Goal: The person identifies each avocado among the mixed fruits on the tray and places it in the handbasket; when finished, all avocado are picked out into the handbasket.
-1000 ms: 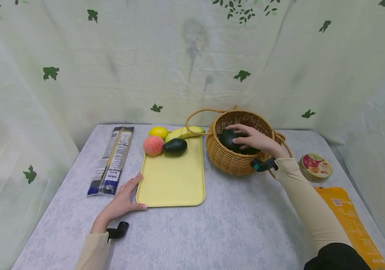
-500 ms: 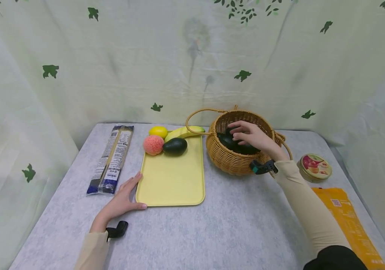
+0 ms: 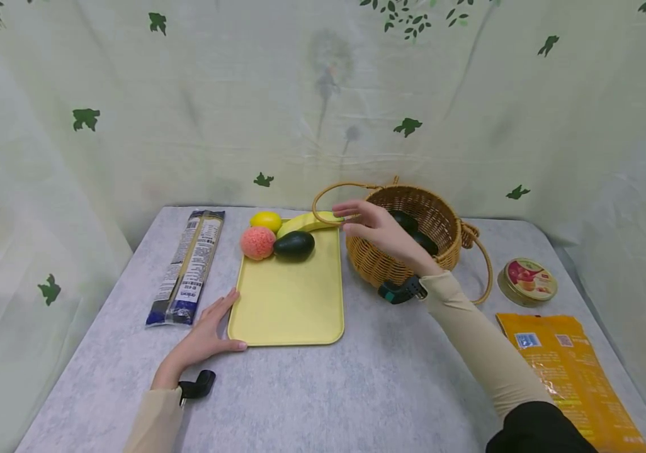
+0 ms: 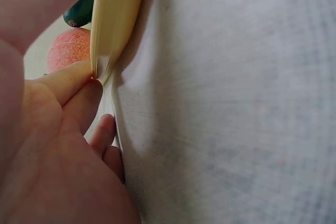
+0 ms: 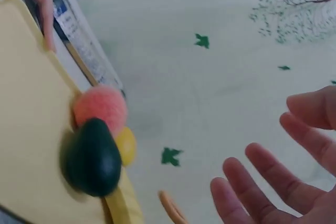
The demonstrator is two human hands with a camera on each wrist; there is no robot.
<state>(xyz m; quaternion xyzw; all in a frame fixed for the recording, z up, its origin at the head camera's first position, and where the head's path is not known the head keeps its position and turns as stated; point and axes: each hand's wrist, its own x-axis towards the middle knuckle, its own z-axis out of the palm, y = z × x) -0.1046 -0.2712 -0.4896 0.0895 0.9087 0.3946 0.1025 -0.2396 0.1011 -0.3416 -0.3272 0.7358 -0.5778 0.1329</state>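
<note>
My left hand [image 3: 201, 343] rests at the front left corner of a yellow tray [image 3: 286, 308], its fingers along the side and its thumb at the front edge. In the left wrist view, fingertips touch the tray's rim [image 4: 113, 24]. At the tray's far end lie a dark green avocado [image 3: 294, 246], a pink rough-skinned round fruit [image 3: 257, 243], a yellow lemon [image 3: 266, 221] and a banana [image 3: 303, 223]. Holding nothing, my right hand [image 3: 376, 233] hovers at the left side of a wicker basket [image 3: 373, 267], fingers spread. Dark green avocados [image 3: 425, 243] lie inside the basket, partly hidden by the hand.
A long printed packet [image 3: 187, 270] lies left of the tray. To the right are a round tin [image 3: 527, 282] and an orange bag [image 3: 578, 371]. One basket handle [image 3: 323, 192] sticks out over the banana; the other [image 3: 487, 277] hangs down on the right.
My right hand has lifted off the dark green fruit in the basket and moved left, out over the basket's left rim. The left hand and tray have stayed put.
</note>
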